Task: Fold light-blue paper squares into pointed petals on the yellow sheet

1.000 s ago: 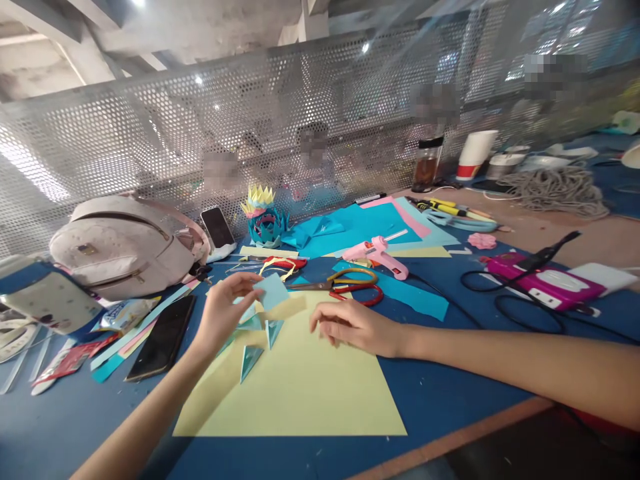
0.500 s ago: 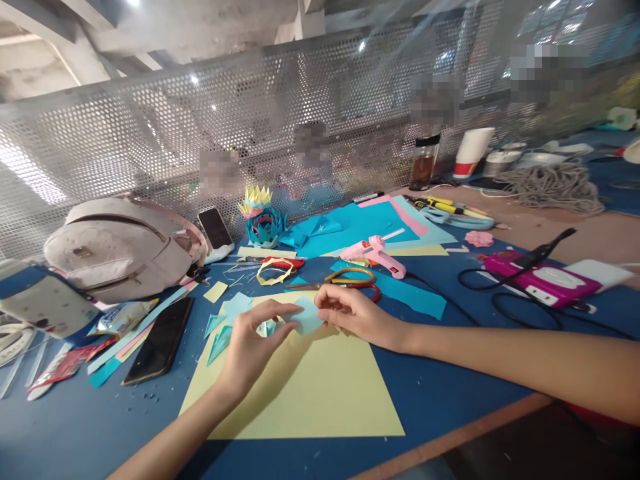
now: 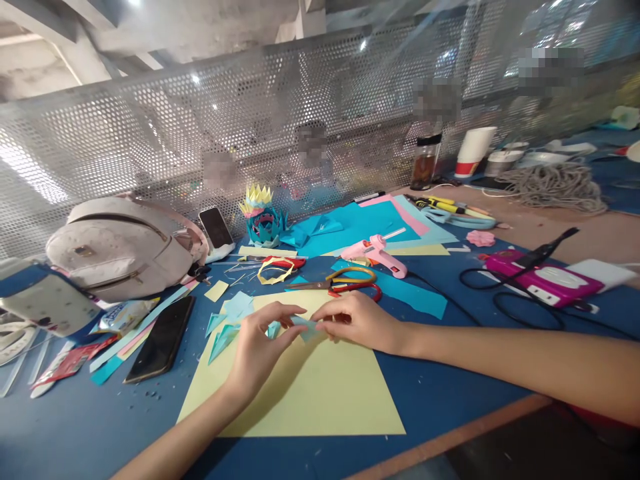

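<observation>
A small light blue piece of paper is held a little above a large pale yellow sheet, folded or bent so little of it shows. My left hand has its left edge between thumb and fingers. From the other side, my right hand pinches it with the fingertips. Folded light blue pieces lie beside my left hand on the yellow sheet. Just beyond my right hand are scissors with red and golden-brown handles. A ring of yellow paper points sits further back.
Behind the scissors lies a pink glue gun, its black cord running right to a magenta power strip. A dark phone and a pale backpack are at left. Blue sheets and a layered paper flower stand towards the mesh screen.
The light blue paper, earlier flat and facing me, is now tilted or bent and shows less surface. My right hand has shifted slightly left, and my hands are closer together.
</observation>
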### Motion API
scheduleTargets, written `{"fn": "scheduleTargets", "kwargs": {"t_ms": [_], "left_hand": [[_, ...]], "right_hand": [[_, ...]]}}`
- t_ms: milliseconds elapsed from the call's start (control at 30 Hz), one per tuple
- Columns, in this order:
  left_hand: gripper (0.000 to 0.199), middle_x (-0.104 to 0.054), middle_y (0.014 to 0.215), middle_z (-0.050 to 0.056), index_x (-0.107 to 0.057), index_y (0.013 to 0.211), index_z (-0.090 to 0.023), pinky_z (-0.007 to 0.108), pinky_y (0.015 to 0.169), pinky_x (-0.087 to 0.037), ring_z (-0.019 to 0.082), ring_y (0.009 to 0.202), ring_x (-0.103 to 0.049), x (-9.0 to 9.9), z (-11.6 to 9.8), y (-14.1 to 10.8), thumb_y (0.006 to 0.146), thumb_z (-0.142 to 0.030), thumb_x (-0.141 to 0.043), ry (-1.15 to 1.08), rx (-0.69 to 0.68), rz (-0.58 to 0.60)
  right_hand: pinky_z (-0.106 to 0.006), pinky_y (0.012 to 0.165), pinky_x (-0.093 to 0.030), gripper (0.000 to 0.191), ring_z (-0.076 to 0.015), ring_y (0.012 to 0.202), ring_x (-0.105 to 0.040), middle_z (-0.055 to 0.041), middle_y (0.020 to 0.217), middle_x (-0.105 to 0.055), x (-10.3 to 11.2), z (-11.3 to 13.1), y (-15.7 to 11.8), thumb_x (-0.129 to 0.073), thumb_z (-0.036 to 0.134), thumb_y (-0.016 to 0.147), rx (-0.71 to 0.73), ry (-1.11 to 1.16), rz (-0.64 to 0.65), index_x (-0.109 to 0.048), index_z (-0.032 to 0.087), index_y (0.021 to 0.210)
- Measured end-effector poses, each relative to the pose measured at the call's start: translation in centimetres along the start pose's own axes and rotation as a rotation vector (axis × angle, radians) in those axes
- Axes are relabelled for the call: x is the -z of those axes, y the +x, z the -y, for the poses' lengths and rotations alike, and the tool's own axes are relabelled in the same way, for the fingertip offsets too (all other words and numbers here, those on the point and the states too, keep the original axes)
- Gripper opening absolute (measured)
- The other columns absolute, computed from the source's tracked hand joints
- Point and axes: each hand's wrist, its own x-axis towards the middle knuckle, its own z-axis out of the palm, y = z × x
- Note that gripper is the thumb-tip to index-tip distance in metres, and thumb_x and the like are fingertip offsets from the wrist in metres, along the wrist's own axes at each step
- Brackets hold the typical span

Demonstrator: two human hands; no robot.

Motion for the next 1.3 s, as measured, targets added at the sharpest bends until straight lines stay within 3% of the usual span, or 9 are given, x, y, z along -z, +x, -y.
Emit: {"fn": "scheduleTargets", "kwargs": {"t_ms": [233,367,533,700,833,967,1133,1300], "left_hand": [[0.029,-0.066,0.075,0.000,-0.073,0.095,-0.018,0.028,0.068,-0.054,0.015,0.069,-0.063,-0.2,1.8,0.7,0.082,-0.044,-0.077,-0.118,0.146,0.081],[0.026,-0.068,0.097,0.003,-0.065,0.107,-0.014,0.032,0.073,-0.058,0.015,0.080,-0.067,-0.2,2.8,0.6,0.097,-0.038,-0.065,-0.152,0.248,0.158],[0.028,-0.068,0.107,0.005,-0.065,0.113,-0.015,0.036,0.080,-0.059,0.017,0.089,-0.068,-0.2,2.8,0.3,0.098,-0.039,-0.064,-0.182,0.307,0.169],[0.024,-0.069,0.107,0.005,-0.066,0.109,-0.015,0.036,0.082,-0.059,0.017,0.090,-0.068,-0.4,2.7,0.2,0.097,-0.036,-0.065,-0.186,0.295,0.153],[0.022,-0.069,0.106,0.005,-0.066,0.106,-0.015,0.036,0.081,-0.058,0.017,0.090,-0.068,-0.4,2.6,0.1,0.097,-0.035,-0.065,-0.172,0.273,0.150],[0.024,-0.068,0.106,0.005,-0.066,0.108,-0.015,0.035,0.080,-0.059,0.017,0.089,-0.068,-0.4,2.5,0.0,0.097,-0.036,-0.065,-0.158,0.255,0.141],[0.027,-0.068,0.109,0.006,-0.065,0.112,-0.015,0.035,0.080,-0.059,0.017,0.090,-0.068,-0.4,2.6,0.0,0.099,-0.038,-0.063,-0.153,0.217,0.098],[0.023,-0.069,0.102,0.004,-0.066,0.105,-0.014,0.032,0.074,-0.059,0.015,0.083,-0.068,-0.6,2.2,0.1,0.098,-0.036,-0.064,-0.147,0.099,0.031]], "right_hand": [[-0.021,0.051,-0.038,0.040,-0.0130,0.054,-0.059,-0.0034,0.062,-0.071,-0.1,1.1,0.0,-0.057,0.045,0.097,-0.072,0.167,0.078,-0.074,0.014,0.079],[-0.021,0.046,-0.035,0.041,-0.0102,0.047,-0.051,-0.0025,0.060,-0.069,-0.1,1.4,0.2,-0.059,0.048,0.095,-0.133,0.285,0.102,-0.073,0.013,0.081],[-0.021,0.048,-0.037,0.038,-0.0118,0.050,-0.055,-0.0025,0.058,-0.069,-0.2,1.3,0.1,-0.059,0.047,0.095,-0.141,0.287,0.125,-0.072,0.014,0.082],[-0.021,0.044,-0.035,0.039,-0.0106,0.040,-0.048,0.0033,0.045,-0.056,-0.2,1.3,-0.1,-0.059,0.049,0.095,-0.181,0.247,0.130,-0.069,0.015,0.079],[-0.021,0.044,-0.035,0.041,-0.0092,0.038,-0.046,0.0045,0.042,-0.049,-0.1,1.3,-0.2,-0.057,0.043,0.096,-0.161,0.218,0.111,-0.061,0.016,0.066],[-0.021,0.042,-0.035,0.045,-0.0088,0.036,-0.044,0.0045,0.042,-0.049,0.0,1.3,-0.1,-0.059,0.047,0.095,-0.149,0.242,0.109,-0.057,0.016,0.062],[-0.021,0.041,-0.030,0.046,-0.0088,0.040,-0.044,0.0029,0.047,-0.052,0.1,1.0,0.1,-0.061,0.052,0.093,-0.129,0.213,0.077,-0.065,0.014,0.067],[-0.021,0.043,-0.029,0.051,-0.0080,0.044,-0.043,0.0014,0.050,-0.054,0.2,1.1,0.1,-0.066,0.055,0.090,-0.103,0.204,0.062,-0.061,0.014,0.060]]}}
